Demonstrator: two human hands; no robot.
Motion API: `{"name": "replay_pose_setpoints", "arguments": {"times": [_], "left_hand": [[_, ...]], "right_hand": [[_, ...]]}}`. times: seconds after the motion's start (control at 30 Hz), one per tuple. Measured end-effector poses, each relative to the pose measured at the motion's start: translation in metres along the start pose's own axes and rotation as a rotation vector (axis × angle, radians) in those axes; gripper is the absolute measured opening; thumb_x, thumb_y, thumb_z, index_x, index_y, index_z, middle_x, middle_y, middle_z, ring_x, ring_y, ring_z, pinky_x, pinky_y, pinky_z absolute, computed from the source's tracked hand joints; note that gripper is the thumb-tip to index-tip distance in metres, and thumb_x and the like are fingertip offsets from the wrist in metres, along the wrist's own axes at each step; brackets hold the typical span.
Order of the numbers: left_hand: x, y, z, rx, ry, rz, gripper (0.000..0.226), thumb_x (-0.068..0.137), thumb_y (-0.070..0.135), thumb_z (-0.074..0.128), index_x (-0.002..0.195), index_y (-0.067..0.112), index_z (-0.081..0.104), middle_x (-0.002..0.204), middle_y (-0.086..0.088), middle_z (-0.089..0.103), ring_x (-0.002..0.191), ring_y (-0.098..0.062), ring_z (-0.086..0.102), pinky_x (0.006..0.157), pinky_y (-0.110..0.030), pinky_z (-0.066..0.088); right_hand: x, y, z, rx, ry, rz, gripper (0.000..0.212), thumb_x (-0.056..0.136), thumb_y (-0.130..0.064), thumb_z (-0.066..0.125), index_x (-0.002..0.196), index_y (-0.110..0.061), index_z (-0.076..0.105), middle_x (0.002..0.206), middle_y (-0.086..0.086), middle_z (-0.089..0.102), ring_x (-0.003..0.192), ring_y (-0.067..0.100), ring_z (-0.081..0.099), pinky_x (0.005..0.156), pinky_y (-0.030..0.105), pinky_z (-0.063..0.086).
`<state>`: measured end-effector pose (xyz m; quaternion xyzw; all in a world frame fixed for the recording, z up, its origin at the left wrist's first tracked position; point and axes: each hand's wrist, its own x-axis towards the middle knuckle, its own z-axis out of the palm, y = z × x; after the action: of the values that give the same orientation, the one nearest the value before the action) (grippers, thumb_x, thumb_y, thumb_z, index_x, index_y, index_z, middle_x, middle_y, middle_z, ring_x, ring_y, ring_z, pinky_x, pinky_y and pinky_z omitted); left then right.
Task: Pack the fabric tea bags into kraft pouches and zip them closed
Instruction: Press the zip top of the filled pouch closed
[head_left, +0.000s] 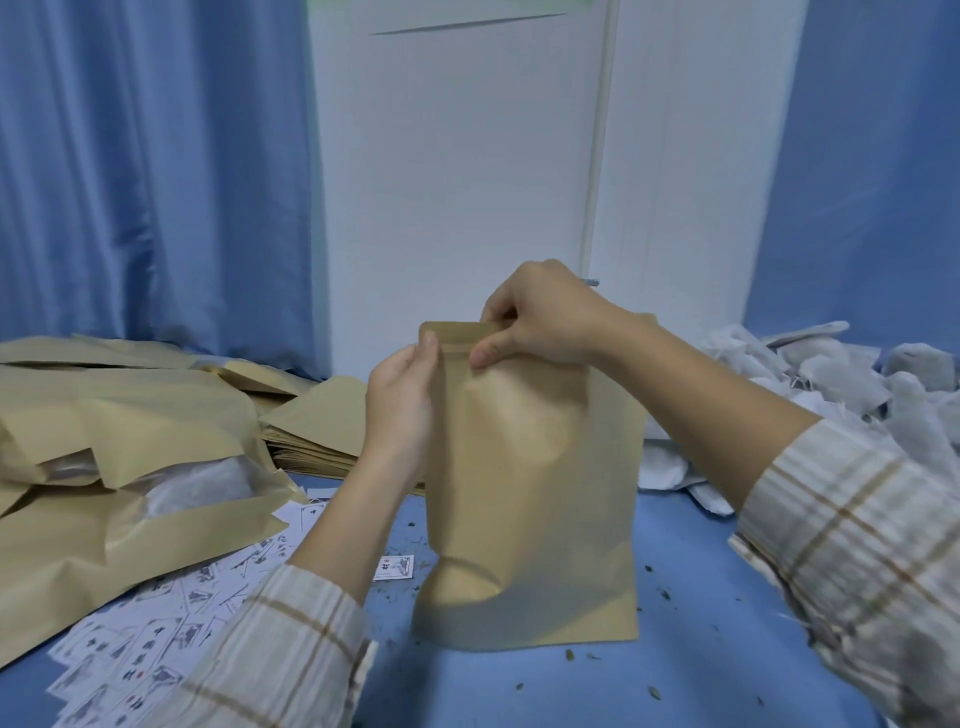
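Note:
A filled kraft pouch (535, 493) stands upright on the blue table in the middle of the head view. My left hand (402, 400) grips its upper left edge, thumb on the front near the zip strip. My right hand (540, 317) pinches the top strip of the pouch, thumb in front and fingers behind. What the pouch holds is hidden. A heap of white fabric tea bags (841, 374) lies at the right, behind my right forearm.
Filled kraft pouches (119, 441) are piled at the left, with a flat stack of empty pouches (317, 421) behind them. Several small printed labels (156, 639) lie scattered at the front left. Tea crumbs dot the blue table (701, 597). A white door stands behind.

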<state>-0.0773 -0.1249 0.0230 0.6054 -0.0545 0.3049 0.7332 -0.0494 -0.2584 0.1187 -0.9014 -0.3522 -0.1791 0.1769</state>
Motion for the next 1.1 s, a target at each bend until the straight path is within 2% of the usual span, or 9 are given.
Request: {"name": "replay_pose_setpoints", "arguments": {"times": [0.13, 0.27, 0.37, 0.53, 0.63, 0.77, 0.9, 1.0, 1.1], "left_hand": [[-0.002, -0.006, -0.006, 0.265, 0.029, 0.166, 0.038, 0.097, 0.030, 0.048, 0.077, -0.002, 0.049, 0.062, -0.005, 0.043, 0.060, -0.015, 0.037, 0.058, -0.030, 0.029], [-0.003, -0.006, 0.002, 0.437, 0.133, 0.282, 0.042, 0.098, 0.026, 0.047, 0.060, 0.018, 0.031, 0.051, 0.006, 0.029, 0.048, -0.007, 0.031, 0.048, -0.022, 0.024], [-0.002, -0.007, 0.007, 0.463, 0.131, 0.298, 0.042, 0.098, 0.026, 0.045, 0.060, 0.019, 0.030, 0.050, 0.006, 0.028, 0.047, -0.004, 0.034, 0.047, -0.019, 0.027], [0.003, -0.012, -0.003, 0.419, 0.165, 0.248, 0.041, 0.100, 0.026, 0.042, 0.061, 0.017, 0.032, 0.056, 0.006, 0.030, 0.050, -0.006, 0.031, 0.047, -0.019, 0.026], [0.007, -0.014, -0.012, 0.407, 0.151, 0.249, 0.042, 0.100, 0.027, 0.043, 0.061, 0.018, 0.029, 0.057, 0.006, 0.027, 0.053, -0.010, 0.025, 0.048, -0.022, 0.021], [0.006, -0.016, -0.011, 0.347, 0.115, 0.223, 0.042, 0.098, 0.029, 0.047, 0.061, 0.018, 0.031, 0.054, 0.009, 0.028, 0.050, -0.005, 0.026, 0.048, -0.021, 0.021], [0.008, -0.011, -0.018, 0.095, -0.028, 0.094, 0.023, 0.083, 0.028, 0.070, 0.080, 0.012, 0.053, 0.062, 0.010, 0.064, 0.060, -0.004, 0.056, 0.062, -0.022, 0.043], [0.012, -0.011, -0.028, 0.046, 0.018, 0.120, 0.023, 0.084, 0.018, 0.069, 0.078, 0.017, 0.047, 0.063, 0.011, 0.068, 0.058, -0.004, 0.058, 0.059, -0.024, 0.045], [0.014, -0.012, -0.040, 0.007, 0.068, 0.124, 0.024, 0.086, 0.018, 0.068, 0.073, 0.021, 0.047, 0.061, 0.012, 0.066, 0.055, -0.003, 0.058, 0.053, -0.018, 0.045]], "right_hand": [[-0.004, -0.002, 0.003, 0.005, -0.043, -0.002, 0.019, 0.069, -0.039, 0.078, 0.067, -0.024, 0.067, 0.059, -0.006, 0.058, 0.059, 0.006, 0.050, 0.056, 0.024, 0.039], [-0.001, -0.006, 0.003, -0.161, -0.098, -0.035, 0.038, 0.080, -0.041, 0.067, 0.055, -0.022, 0.047, 0.054, -0.006, 0.045, 0.055, 0.008, 0.041, 0.053, 0.029, 0.031], [0.001, -0.007, 0.005, -0.204, -0.037, -0.042, 0.033, 0.077, -0.038, 0.070, 0.059, -0.015, 0.054, 0.052, -0.005, 0.042, 0.057, 0.013, 0.042, 0.051, 0.029, 0.029], [-0.005, 0.000, -0.006, -0.200, -0.085, -0.034, 0.037, 0.068, -0.059, 0.070, 0.079, -0.024, 0.066, 0.070, -0.012, 0.061, 0.070, 0.005, 0.053, 0.057, 0.026, 0.040], [-0.011, 0.013, -0.018, -0.198, -0.148, -0.015, 0.026, 0.068, -0.052, 0.074, 0.074, -0.030, 0.063, 0.068, -0.017, 0.058, 0.067, 0.000, 0.052, 0.061, 0.023, 0.041], [-0.013, 0.016, -0.009, -0.256, -0.077, -0.057, 0.024, 0.074, -0.042, 0.074, 0.075, -0.023, 0.058, 0.061, -0.016, 0.046, 0.063, 0.005, 0.045, 0.057, 0.025, 0.033], [-0.017, 0.020, -0.009, -0.215, -0.057, -0.041, 0.033, 0.072, -0.051, 0.071, 0.092, -0.025, 0.066, 0.076, -0.013, 0.058, 0.079, 0.010, 0.052, 0.068, 0.027, 0.041], [-0.021, 0.034, -0.027, -0.172, -0.126, 0.072, 0.040, 0.062, -0.063, 0.072, 0.079, -0.027, 0.068, 0.069, -0.014, 0.061, 0.070, 0.004, 0.055, 0.064, 0.023, 0.041], [-0.030, 0.052, -0.032, -0.114, -0.100, 0.116, 0.048, 0.068, -0.054, 0.073, 0.053, -0.015, 0.049, 0.051, -0.005, 0.037, 0.052, 0.011, 0.034, 0.048, 0.020, 0.024]]}}
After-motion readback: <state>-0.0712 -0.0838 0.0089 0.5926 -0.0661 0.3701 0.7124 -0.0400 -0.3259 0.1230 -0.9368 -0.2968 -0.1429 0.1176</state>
